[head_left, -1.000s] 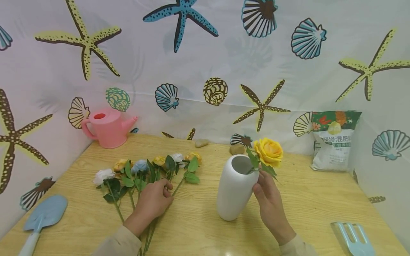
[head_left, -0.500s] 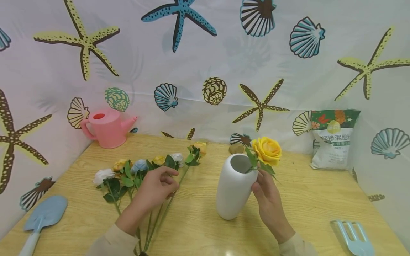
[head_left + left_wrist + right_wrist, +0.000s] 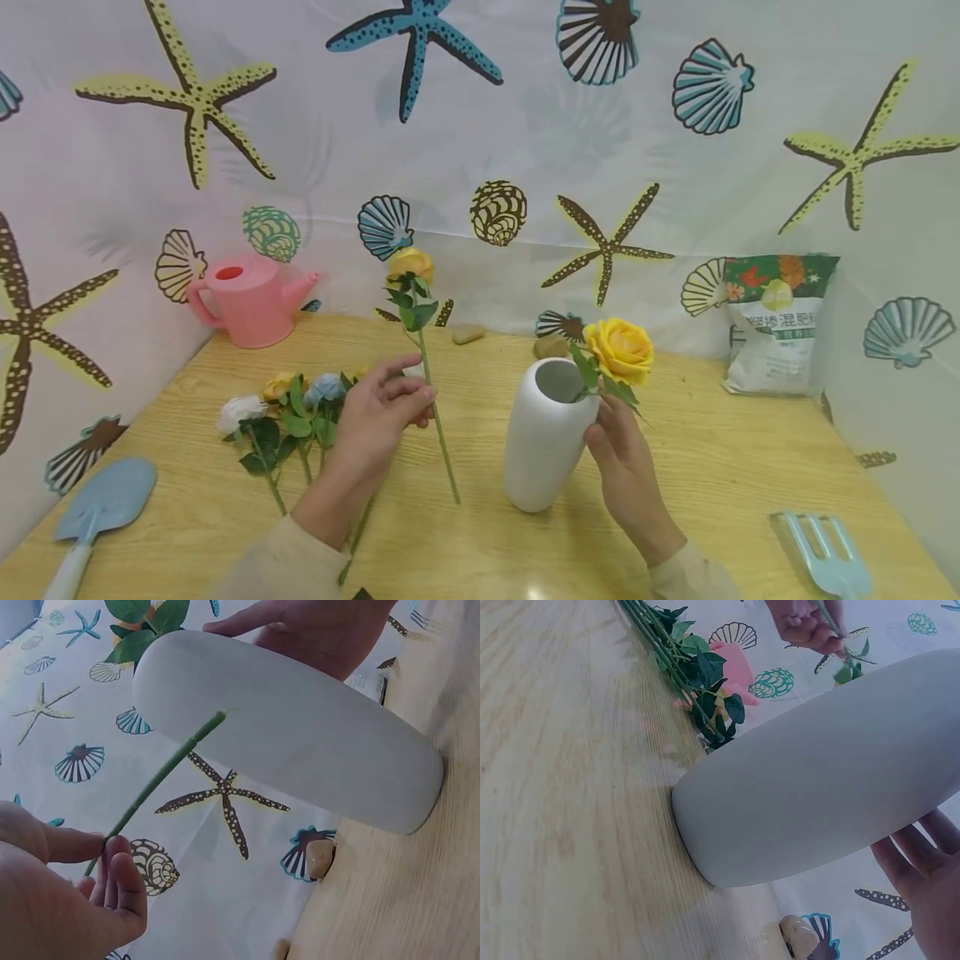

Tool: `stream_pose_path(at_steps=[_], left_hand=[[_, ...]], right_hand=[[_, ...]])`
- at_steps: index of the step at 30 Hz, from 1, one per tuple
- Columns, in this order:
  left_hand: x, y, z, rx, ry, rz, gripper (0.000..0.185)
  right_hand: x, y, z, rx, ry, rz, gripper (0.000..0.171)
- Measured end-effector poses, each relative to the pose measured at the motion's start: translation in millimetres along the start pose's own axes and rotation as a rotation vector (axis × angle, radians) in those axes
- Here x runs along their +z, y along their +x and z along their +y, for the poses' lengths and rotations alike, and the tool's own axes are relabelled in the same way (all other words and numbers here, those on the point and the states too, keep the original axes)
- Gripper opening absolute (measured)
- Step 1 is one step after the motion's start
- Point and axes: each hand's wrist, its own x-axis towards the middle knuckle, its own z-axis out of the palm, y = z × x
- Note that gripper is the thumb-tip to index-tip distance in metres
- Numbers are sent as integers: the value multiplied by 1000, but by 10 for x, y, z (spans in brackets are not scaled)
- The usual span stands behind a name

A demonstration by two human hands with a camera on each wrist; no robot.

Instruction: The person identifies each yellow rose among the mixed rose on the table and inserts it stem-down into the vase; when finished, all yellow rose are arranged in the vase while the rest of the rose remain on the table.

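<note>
Yellow rose [image 3: 409, 265] now upright in left hand [image 3: 378, 417], off table [image 3: 480, 533].

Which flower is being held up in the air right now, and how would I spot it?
Start at the white vase in the middle of the wooden table. Just left of it, the left hand pinches a long green stem, holding the lifted rose upright. Unlike the roses lying on the table and the bigger yellow rose in the vase, its small yellow-orange bloom stands high against the shell-print backdrop.

bare table [image 3: 480, 550] between hands, vase [image 3: 543, 442] right, flower pile [image 3: 288, 412] left
</note>
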Motion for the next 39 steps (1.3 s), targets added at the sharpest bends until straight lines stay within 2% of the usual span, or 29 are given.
stream_pose_path(at_steps=[5, 8, 14, 17, 24, 27, 30, 39], left_hand=[[192, -5, 80, 112, -136, 135, 45], [305, -24, 128, 219, -226, 209, 46], [446, -67, 246, 430, -371, 310, 44], [495, -76, 300, 490, -426, 323, 43], [634, -75, 370, 565, -525, 302, 42], [701, -73, 371, 608, -513, 296, 42], [766, -63, 344, 644, -454, 280, 43], [882, -23, 254, 696, -191, 216, 47]], right_hand=[[-2, -2, -7, -4, 9, -3, 38], [-3, -3, -3, -18, 18, -5, 38], [4, 4, -7, -39, 33, -9, 39], [1, 6, -1, -38, 38, -15, 39], [-8, -1, 14, -43, 36, -20, 40], [-13, -2, 10, -39, 33, -18, 39], [-17, -3, 6, -37, 34, -18, 40], [-28, -1, 42, -40, 30, -25, 41]])
